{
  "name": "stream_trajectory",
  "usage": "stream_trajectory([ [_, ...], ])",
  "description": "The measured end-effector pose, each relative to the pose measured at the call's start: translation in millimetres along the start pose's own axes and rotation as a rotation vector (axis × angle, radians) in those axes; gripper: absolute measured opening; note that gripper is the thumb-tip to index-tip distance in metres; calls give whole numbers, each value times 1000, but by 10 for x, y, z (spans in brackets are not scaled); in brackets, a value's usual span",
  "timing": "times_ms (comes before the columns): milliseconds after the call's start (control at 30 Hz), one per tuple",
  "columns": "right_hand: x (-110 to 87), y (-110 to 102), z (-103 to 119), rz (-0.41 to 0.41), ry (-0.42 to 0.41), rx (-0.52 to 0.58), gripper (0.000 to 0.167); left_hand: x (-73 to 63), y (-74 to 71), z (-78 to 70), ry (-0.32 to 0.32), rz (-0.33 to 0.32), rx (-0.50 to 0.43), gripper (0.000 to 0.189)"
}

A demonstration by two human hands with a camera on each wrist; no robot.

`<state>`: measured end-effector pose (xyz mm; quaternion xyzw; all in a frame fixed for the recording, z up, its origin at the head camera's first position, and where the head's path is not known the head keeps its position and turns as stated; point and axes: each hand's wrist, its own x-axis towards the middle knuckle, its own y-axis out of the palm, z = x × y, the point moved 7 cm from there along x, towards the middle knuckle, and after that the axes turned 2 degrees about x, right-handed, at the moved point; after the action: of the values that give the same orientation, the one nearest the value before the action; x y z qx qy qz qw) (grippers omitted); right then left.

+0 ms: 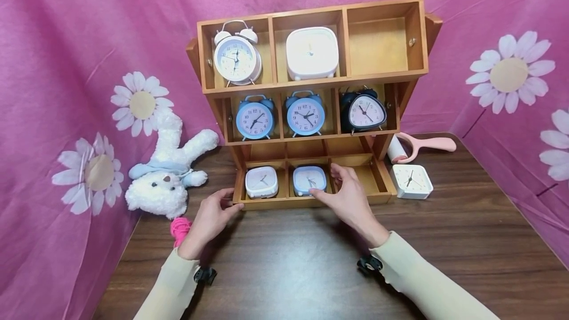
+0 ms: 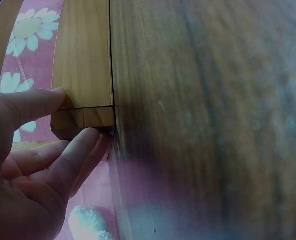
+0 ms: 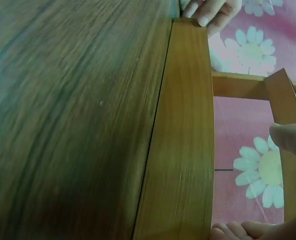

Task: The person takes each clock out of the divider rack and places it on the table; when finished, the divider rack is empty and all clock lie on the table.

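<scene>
A brown three-tier wooden shelf [image 1: 311,205] stands on the table. In the head view, my left hand [image 1: 212,217] grips its bottom left corner. The left wrist view has the thumb [image 2: 38,102] on the front board and the fingers [image 2: 80,150] against the end. My right hand [image 1: 351,199] is at the bottom middle compartment, beside a blue square clock [image 1: 309,180]. Its thumb overlaps the clock's lower right corner, and the other fingers are spread apart, by the divider. In the right wrist view, thumb [image 3: 290,140] and fingers stand well apart. A white square clock [image 1: 261,181] sits in the bottom left compartment.
Higher tiers hold a white twin-bell clock [image 1: 235,60], a white rounded clock [image 1: 312,53], two blue clocks [image 1: 255,120] and a black clock [image 1: 365,111]. Right of the shelf are a white clock [image 1: 412,181] and pink lint roller [image 1: 431,143]; left, a plush bear [image 1: 157,194] and pink yarn [image 1: 180,229].
</scene>
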<state>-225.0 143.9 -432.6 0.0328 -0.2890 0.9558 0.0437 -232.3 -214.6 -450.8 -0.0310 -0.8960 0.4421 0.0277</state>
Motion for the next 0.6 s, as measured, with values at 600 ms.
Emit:
stream_trajectory([
  [600, 31, 287, 120, -106, 33, -24, 107, -10, -2, 9, -1, -5, 0, 54],
])
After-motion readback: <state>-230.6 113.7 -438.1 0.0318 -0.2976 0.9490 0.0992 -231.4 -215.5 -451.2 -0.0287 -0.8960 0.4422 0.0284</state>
